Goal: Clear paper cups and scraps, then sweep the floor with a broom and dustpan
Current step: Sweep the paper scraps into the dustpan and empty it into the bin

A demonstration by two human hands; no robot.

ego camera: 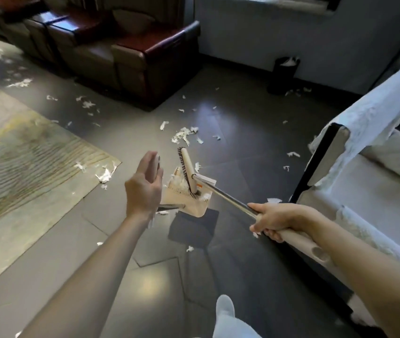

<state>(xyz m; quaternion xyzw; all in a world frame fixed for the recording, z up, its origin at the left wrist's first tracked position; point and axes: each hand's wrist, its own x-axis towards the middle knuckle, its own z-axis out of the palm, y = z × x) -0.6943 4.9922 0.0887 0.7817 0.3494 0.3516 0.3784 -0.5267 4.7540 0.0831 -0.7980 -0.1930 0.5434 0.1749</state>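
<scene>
Scraps (184,135) of torn paper are seen strewn over the floor (242,276), thickest ahead of the dustpan (191,204) and along the rug (23,147) edge; more lie inside the pan. The dustpan is held clear of the floor, its shadow beneath it, with the broom (189,169) head stood in it. The left hand (142,191) is curled round the pan's handle. The right hand (273,222) is clenched on the broom shaft where metal meets grip. The scraps are judged featherlight and easily scattered, so the pan is best carried level by its handle to the bin (285,74).
</scene>
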